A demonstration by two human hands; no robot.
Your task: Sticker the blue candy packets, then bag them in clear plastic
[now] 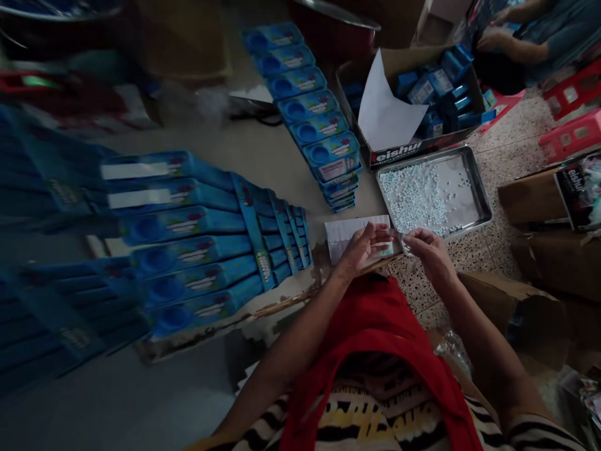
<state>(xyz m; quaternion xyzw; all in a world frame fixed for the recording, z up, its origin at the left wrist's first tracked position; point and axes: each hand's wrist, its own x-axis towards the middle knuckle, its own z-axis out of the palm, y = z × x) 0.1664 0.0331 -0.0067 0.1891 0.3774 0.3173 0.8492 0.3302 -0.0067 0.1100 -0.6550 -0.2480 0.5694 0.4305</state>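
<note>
My left hand (362,248) is over the edge of the work table, its fingers bent towards the right around something small that I cannot make out. Facing it, my right hand (428,249) pinches a thin, see-through piece (404,243) between thumb and fingertips; its kind is unclear. Beneath my left hand lies a white printed sheet (337,237). Just beyond my right hand is a metal tray (483,188), holding many small pale blue and white pellets (413,197).
Stacks of blue packets (225,241) cover the left of the table (201,144). A row of blue boxes (307,109) runs up the middle. Behind the tray, an open carton (399,153) holds blue boxes and white paper (387,109). Another person's hands (495,31) show top right, near red stools (573,134).
</note>
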